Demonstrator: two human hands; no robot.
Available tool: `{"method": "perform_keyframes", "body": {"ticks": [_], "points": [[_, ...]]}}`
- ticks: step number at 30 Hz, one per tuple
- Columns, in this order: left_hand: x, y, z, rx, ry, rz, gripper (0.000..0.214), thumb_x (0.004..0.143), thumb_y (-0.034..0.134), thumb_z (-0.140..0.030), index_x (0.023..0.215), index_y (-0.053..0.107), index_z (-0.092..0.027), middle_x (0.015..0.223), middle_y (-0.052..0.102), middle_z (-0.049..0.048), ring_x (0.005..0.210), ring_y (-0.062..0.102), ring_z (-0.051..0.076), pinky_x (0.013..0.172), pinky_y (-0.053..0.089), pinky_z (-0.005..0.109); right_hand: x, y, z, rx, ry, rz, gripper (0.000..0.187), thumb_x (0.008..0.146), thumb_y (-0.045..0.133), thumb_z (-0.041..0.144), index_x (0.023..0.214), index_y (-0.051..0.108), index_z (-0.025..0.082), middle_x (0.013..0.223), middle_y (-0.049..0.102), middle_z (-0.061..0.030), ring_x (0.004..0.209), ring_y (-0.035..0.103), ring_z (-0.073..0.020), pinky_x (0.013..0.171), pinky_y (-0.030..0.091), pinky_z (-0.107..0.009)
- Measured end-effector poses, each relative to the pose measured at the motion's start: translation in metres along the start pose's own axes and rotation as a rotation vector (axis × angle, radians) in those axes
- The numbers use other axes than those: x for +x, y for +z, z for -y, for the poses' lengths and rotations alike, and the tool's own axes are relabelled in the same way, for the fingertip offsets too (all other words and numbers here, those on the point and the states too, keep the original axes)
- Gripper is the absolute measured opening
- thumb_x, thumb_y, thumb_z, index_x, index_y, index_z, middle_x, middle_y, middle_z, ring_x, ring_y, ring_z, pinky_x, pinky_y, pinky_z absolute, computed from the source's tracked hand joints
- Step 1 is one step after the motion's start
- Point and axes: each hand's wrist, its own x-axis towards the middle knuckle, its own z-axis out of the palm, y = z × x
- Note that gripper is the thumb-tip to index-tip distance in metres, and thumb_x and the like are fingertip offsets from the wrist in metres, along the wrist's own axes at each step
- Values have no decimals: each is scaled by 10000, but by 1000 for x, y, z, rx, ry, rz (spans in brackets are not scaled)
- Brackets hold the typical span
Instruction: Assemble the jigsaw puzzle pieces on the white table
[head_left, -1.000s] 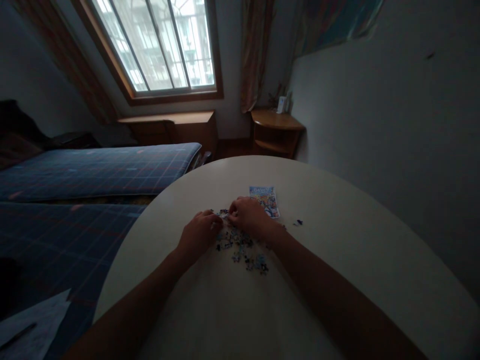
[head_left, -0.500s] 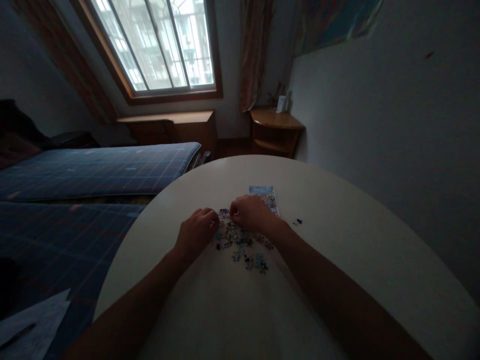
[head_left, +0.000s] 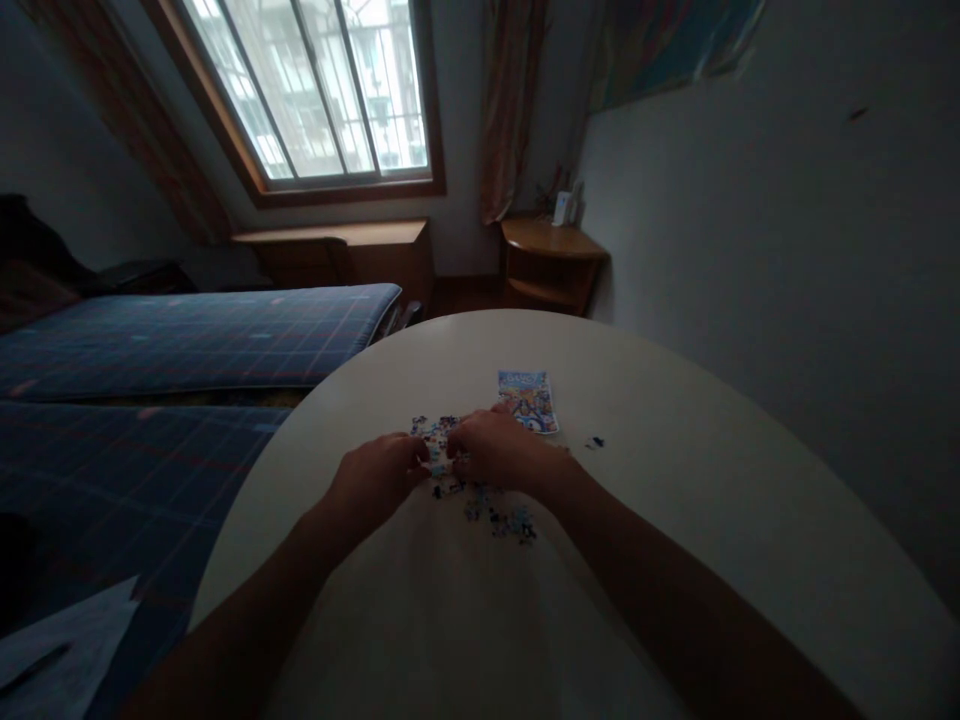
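Small jigsaw pieces (head_left: pixel 501 521) lie scattered on a round white table (head_left: pixel 675 500). My left hand (head_left: pixel 375 478) and my right hand (head_left: pixel 491 447) rest on the pile, fingertips nearly meeting. Both hands are curled in a pinch over pieces near a joined patch of puzzle (head_left: pixel 429 430). What sits between the fingers is too small and dark to name. A printed picture card (head_left: pixel 528 398) lies just beyond my right hand. One stray dark piece (head_left: pixel 597 441) sits to the right.
A bed with a blue plaid cover (head_left: pixel 172 345) stands left of the table. A wooden corner shelf (head_left: pixel 551 255) and a low wooden desk (head_left: pixel 337 250) stand under the window. A grey wall runs along the right. White paper (head_left: pixel 67 645) lies at bottom left.
Both hands have drawn back toward me and slightly left across the pile, uncovering the joined patch of pieces beyond the fingers.
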Motion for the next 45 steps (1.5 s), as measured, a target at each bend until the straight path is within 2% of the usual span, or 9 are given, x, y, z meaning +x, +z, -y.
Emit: {"method": "perform_keyframes", "body": {"ticks": [7, 11, 22, 27, 31, 35, 39, 42, 45], "points": [[1, -1, 4, 12, -20, 60, 130, 831, 646, -250, 938, 702, -298, 1003, 726, 5, 920, 669, 220, 684, 432, 275, 2, 7, -1, 18, -32, 3, 132, 807, 630, 218, 870, 745, 235, 962, 754, -48, 930, 670, -213, 859, 394, -324], [2, 1, 10, -34, 29, 51, 83, 808, 654, -216, 843, 696, -279, 967, 719, -12, 882, 660, 194, 685, 421, 263, 4, 6, -5, 22, -22, -20, 142, 797, 614, 194, 846, 740, 236, 888, 759, -32, 859, 678, -200, 851, 397, -332], [4, -8, 7, -3, -20, 19, 99, 840, 622, -250, 877, 709, -279, 937, 725, 10, 851, 662, 215, 697, 440, 292, -4, 5, 2, 18, -43, -38, 143, 793, 629, 169, 832, 755, 222, 864, 760, -38, 833, 686, -206, 810, 418, -331], [2, -7, 8, 18, 10, 69, 66, 805, 675, -272, 816, 736, -295, 916, 722, 14, 845, 670, 228, 699, 453, 307, -20, -2, -7, 72, -69, -30, 138, 781, 668, 155, 846, 760, 234, 887, 756, -21, 854, 681, -189, 776, 440, -291], [0, -7, 10, 26, 40, 59, 60, 794, 696, -263, 820, 739, -296, 921, 721, 8, 873, 671, 235, 712, 465, 313, -49, -1, -20, 63, 3, -188, 124, 841, 669, 210, 951, 726, 206, 966, 730, -51, 909, 662, -213, 832, 463, -337], [-1, -2, -3, -41, 57, -79, 81, 868, 636, -314, 884, 699, -264, 959, 708, 7, 867, 669, 229, 720, 500, 335, -89, 19, -32, 1, 67, -346, 193, 884, 637, 261, 1060, 674, 190, 1079, 697, -93, 1024, 623, -266, 891, 473, -440], [-9, 20, -34, -98, 193, -260, 125, 909, 593, -316, 971, 650, -223, 1073, 667, 54, 983, 642, 245, 799, 544, 377, -124, 43, -38, 44, 6, -409, 313, 893, 622, 306, 1193, 620, 216, 1233, 646, -102, 1149, 575, -251, 991, 451, -457], [-28, 43, -58, -86, 320, -372, 290, 861, 635, -271, 1130, 588, -174, 1260, 585, 129, 1173, 557, 290, 981, 497, 459, -139, 52, -36, 28, -83, -325, 516, 897, 612, 390, 1385, 503, 263, 1443, 508, -92, 1344, 431, -274, 1088, 377, -477], [-45, 65, -71, -67, 462, -441, 468, 895, 544, -247, 1342, 450, -145, 1477, 408, 171, 1363, 392, 321, 1079, 420, 497, -146, 52, -33, 26, -156, -177, 634, 896, 591, 495, 1470, 407, 297, 1548, 384, -67, 1434, 303, -296, 1158, 273, -509]]}}
